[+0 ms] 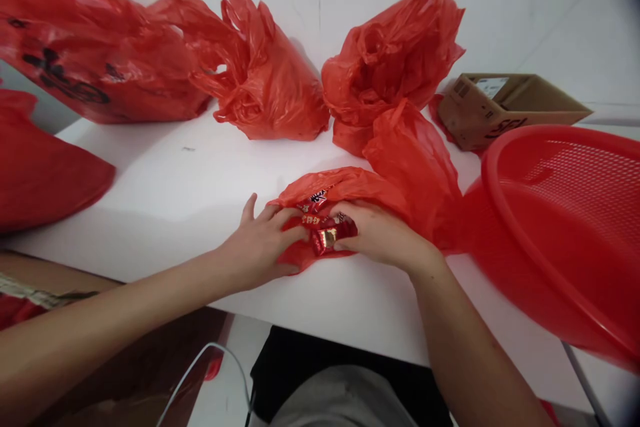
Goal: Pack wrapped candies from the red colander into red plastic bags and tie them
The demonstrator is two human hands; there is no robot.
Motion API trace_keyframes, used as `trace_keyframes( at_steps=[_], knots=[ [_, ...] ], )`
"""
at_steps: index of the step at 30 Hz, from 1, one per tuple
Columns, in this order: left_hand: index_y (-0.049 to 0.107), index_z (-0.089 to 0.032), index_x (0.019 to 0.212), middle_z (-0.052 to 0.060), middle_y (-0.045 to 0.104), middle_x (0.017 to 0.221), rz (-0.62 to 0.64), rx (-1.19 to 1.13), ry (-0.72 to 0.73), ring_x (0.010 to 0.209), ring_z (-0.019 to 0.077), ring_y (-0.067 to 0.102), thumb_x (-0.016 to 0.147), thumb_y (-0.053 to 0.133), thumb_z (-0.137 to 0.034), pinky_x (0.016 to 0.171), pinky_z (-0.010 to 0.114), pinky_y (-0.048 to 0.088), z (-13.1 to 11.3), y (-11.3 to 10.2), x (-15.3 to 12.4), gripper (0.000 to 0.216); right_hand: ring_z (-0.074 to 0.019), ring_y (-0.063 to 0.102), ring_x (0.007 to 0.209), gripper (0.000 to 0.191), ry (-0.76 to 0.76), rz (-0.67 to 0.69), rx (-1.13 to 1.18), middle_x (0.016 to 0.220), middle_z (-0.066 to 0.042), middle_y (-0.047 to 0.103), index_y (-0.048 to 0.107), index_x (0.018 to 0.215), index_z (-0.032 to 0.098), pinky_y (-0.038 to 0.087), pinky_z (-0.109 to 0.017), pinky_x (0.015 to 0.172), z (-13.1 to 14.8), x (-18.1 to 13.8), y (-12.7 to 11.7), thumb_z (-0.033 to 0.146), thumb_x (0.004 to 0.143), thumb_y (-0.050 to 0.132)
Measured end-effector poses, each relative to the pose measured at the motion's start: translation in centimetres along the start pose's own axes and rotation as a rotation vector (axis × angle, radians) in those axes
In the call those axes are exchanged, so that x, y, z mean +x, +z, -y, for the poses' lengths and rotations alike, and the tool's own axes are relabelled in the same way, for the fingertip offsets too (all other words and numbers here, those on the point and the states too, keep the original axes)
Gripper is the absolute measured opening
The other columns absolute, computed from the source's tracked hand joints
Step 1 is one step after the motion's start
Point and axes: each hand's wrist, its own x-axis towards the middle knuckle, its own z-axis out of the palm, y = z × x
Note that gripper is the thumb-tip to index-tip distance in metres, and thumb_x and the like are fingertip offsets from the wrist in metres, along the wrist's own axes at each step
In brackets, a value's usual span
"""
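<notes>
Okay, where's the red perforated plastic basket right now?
The red perforated plastic basket sits at the head view's right edge, in front of the open brown cardboard box, right of the bare right hand.

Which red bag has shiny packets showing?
The open plastic bag with the left hand and right hand at its red-and-gold packets; the other bags show none.

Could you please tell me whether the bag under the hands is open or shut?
Open: the red bag gapes, with shiny wrapped packets visible between the left hand and right hand.

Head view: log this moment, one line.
left hand: at red plastic bag | right hand: on shiny red-gold packet | nearby: red plastic basket
</notes>
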Motion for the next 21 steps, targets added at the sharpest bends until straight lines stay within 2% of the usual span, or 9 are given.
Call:
trace_keyframes(
  at_steps=[3,5,7,11,13,18,21],
  knots=[
    [0.071,-0.030,0.100,0.010,0.050,0.138,0.075,-0.018,-0.012,0.128,0.0379,0.042,0.075,0.071,-0.043,0.103,0.076,0.006,0.4,-0.4,-0.1,0.028,-0.0160,0.062,0.083,0.021,0.027,0.046,0.043,0.098,0.002,0.069,0.066,0.100,0.027,0.045,-0.025,0.072,-0.4,-0.2,-0.3,0.021,0.081,0.061],
    [0.074,-0.029,0.085,0.008,0.051,0.138,0.113,-0.053,-0.027,0.129,0.0363,0.041,0.078,0.066,-0.047,0.104,0.075,0.004,0.7,-0.9,-0.1,0.021,-0.0155,0.063,0.080,0.018,0.035,0.021,0.093,0.093,0.002,0.070,0.068,0.095,0.026,0.045,-0.026,0.072,-0.7,-0.3,-0.8,0.020,0.085,0.055],
    [0.074,-0.027,0.073,0.005,0.054,0.136,0.140,-0.088,-0.040,0.128,0.0346,0.043,0.082,0.061,-0.051,0.104,0.074,0.003,0.9,-1.3,-0.1,0.028,-0.0164,0.064,0.085,0.021,0.037,-0.112,0.164,0.095,0.001,0.071,0.069,0.095,0.025,0.045,-0.027,0.076,-0.8,-0.1,-1.3,0.020,0.087,0.051],
    [0.070,-0.023,0.063,0.001,0.062,0.127,0.105,-0.136,-0.042,0.123,0.0304,0.048,0.090,0.047,-0.052,0.107,0.070,0.000,1.0,-1.6,0.3,0.046,-0.0202,0.064,0.088,0.022,0.059,-0.517,0.243,0.095,-0.005,0.071,0.070,0.096,0.016,0.046,-0.030,0.077,-0.8,0.5,-1.9,0.024,0.089,0.050],
    [0.069,-0.022,0.064,0.001,0.067,0.115,0.062,-0.128,-0.044,0.117,0.0276,0.053,0.093,0.041,-0.044,0.108,0.067,0.003,0.9,-1.5,0.6,0.046,-0.0217,0.064,0.087,0.022,0.081,-0.613,0.209,0.094,-0.007,0.071,0.070,0.093,0.014,0.046,-0.032,0.077,-0.7,0.7,-2.0,0.024,0.088,0.051],
    [0.067,-0.021,0.071,0.003,0.071,0.080,-0.051,-0.011,-0.038,0.097,0.0244,0.060,0.093,0.037,-0.033,0.105,0.062,0.015,0.5,-1.4,1.5,0.039,-0.0208,0.064,0.088,0.023,0.104,-0.604,0.211,0.092,-0.007,0.070,0.070,0.089,0.015,0.046,-0.031,0.079,-0.5,0.7,-2.2,0.021,0.087,0.047],
    [0.063,-0.020,0.071,0.003,0.068,0.070,-0.153,0.106,-0.048,0.088,0.0244,0.060,0.091,0.039,-0.030,0.103,0.059,0.018,0.1,-1.5,2.2,0.033,-0.0167,0.062,0.079,0.024,0.105,-0.457,0.208,0.088,-0.004,0.070,0.069,0.088,0.017,0.045,-0.026,0.070,-0.8,0.4,-2.1,0.018,0.087,0.045]
  ],
)
